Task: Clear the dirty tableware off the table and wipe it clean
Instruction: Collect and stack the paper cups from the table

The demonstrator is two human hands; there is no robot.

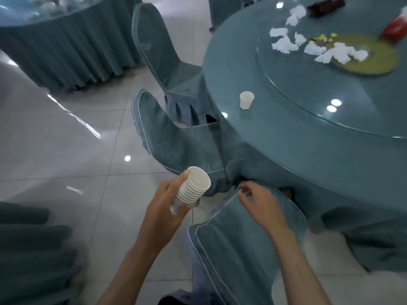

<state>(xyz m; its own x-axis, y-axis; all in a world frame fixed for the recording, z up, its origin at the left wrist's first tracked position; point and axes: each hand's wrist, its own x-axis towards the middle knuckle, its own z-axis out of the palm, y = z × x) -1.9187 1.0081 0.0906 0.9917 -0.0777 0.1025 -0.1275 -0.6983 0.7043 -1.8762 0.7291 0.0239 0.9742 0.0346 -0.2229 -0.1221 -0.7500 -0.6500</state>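
Observation:
My left hand (163, 208) grips a stack of white paper cups (193, 186), tilted with the mouth facing up and right, held over the floor left of the round table (297, 137). My right hand (257, 201) hovers with loosely curled fingers, holding nothing, above the back of the nearest chair (237, 245). A single white paper cup (246, 100) stands upright near the table's left edge. Crumpled white napkins (286, 41) lie on the glass turntable (330, 91), beside a yellowish spill (370, 58) with scraps.
Two more covered chairs (167, 60) stand tucked against the table's left side. A dark bottle (326, 6) and a red item (396, 27) lie at the table's far side. Another draped table (66, 40) is at the top left. Tiled floor (66, 139) stretches to the left.

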